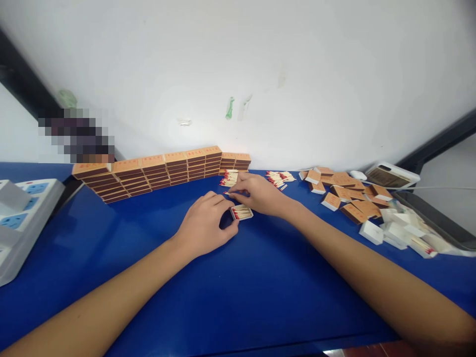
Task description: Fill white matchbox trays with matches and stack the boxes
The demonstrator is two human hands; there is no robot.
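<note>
A small white matchbox tray [242,213] holds a layer of red-headed matches. It lies on the blue table between the thumb and fingers of my left hand [206,223], which steadies its left end. My right hand [256,192] is just above and behind the tray, its thumb and forefinger pinched on a match [226,193] whose red head points left. Behind my right hand lies a loose pile of matches [228,177], partly hidden by the fingers. Another match pile [278,178] spreads out to the right of that hand.
Stacked matchboxes [167,171] form a long row along the wall at the left. At the right lie scattered matchbox sleeves [345,191], white trays [399,228], a phone [392,174] and a dark flat object [439,220]. A power strip [33,218] stands at the left edge.
</note>
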